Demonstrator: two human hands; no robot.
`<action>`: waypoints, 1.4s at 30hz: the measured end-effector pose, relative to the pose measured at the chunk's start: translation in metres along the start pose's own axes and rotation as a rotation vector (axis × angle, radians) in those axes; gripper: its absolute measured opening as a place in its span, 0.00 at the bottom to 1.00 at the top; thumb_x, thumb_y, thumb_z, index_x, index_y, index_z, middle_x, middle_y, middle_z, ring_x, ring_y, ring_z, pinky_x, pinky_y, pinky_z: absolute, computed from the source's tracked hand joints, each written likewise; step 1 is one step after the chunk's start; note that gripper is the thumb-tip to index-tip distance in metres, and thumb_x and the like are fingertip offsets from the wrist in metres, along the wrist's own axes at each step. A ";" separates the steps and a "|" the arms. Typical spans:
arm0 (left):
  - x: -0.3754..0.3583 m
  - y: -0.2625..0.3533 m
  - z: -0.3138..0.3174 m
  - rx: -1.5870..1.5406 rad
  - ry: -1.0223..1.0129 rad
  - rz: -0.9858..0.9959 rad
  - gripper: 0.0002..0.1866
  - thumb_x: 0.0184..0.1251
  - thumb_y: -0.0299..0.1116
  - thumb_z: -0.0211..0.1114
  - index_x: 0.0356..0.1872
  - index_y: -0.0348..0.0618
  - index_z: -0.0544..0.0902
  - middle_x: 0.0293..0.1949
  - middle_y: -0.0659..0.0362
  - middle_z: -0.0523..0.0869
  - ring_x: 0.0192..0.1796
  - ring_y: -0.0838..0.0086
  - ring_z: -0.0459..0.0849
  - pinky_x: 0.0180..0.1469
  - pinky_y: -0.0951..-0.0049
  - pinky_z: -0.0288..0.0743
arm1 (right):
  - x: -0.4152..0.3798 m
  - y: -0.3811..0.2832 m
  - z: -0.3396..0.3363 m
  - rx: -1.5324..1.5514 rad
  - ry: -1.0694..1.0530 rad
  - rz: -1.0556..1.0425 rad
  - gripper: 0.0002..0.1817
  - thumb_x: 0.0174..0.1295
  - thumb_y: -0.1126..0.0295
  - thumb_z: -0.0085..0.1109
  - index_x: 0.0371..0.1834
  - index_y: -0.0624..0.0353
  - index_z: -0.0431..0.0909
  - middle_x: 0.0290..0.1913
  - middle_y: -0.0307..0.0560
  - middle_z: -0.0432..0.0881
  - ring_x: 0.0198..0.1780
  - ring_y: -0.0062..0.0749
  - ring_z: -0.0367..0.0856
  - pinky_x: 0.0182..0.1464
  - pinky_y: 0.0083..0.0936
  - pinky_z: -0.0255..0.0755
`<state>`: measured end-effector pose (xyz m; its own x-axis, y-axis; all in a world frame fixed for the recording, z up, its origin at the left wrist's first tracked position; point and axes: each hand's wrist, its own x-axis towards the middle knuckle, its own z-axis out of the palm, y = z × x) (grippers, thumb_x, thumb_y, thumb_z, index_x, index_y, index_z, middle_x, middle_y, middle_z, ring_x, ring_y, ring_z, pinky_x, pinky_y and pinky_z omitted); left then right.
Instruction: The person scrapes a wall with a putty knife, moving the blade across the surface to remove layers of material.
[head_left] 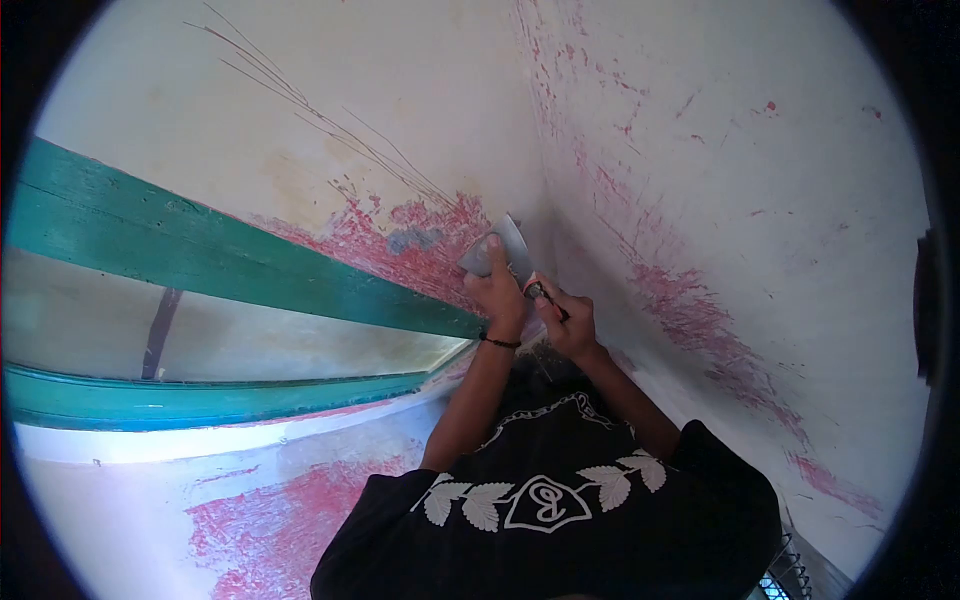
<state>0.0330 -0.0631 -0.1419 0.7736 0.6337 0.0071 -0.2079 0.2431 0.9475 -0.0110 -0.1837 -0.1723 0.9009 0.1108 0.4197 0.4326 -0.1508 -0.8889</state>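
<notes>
While the left hand [495, 295] is closed on the blade [512, 242], one digit lying along its face, the right hand [573, 325] has its fingers curled shut round the handle [559, 311]. From the right fingers the blade sits at 10 to 11 o'clock, nearer the left hand; the handle slants from 10 to 4. Whether handle and blade join can't be made out. Count: one blade, one handle, two hands, one bracelet [500, 342], two green beams [240, 245] at 9 o'clock.
</notes>
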 end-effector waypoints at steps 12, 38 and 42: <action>-0.010 0.022 0.009 0.052 0.029 0.015 0.20 0.75 0.44 0.66 0.40 0.31 0.86 0.36 0.62 0.87 0.36 0.80 0.80 0.38 0.75 0.74 | 0.003 -0.001 -0.005 -0.012 -0.014 -0.005 0.22 0.67 0.69 0.62 0.64 0.62 0.80 0.21 0.53 0.79 0.21 0.33 0.81 0.30 0.27 0.74; 0.001 0.025 0.011 0.096 -0.024 0.054 0.20 0.75 0.43 0.67 0.34 0.31 0.85 0.32 0.62 0.86 0.31 0.81 0.79 0.33 0.73 0.73 | 0.018 -0.009 -0.012 0.008 -0.033 0.036 0.21 0.67 0.69 0.63 0.62 0.62 0.82 0.20 0.52 0.76 0.20 0.27 0.76 0.30 0.24 0.72; 0.004 0.016 0.009 0.094 -0.018 0.050 0.20 0.76 0.42 0.66 0.33 0.31 0.85 0.31 0.62 0.86 0.32 0.81 0.79 0.33 0.73 0.73 | 0.018 -0.008 -0.012 0.028 -0.004 -0.014 0.21 0.67 0.69 0.63 0.63 0.62 0.81 0.19 0.50 0.75 0.19 0.27 0.75 0.29 0.24 0.71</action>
<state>0.0383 -0.0629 -0.1240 0.7744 0.6299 0.0602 -0.1903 0.1412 0.9715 0.0024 -0.1923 -0.1557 0.8947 0.1166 0.4312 0.4438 -0.1214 -0.8879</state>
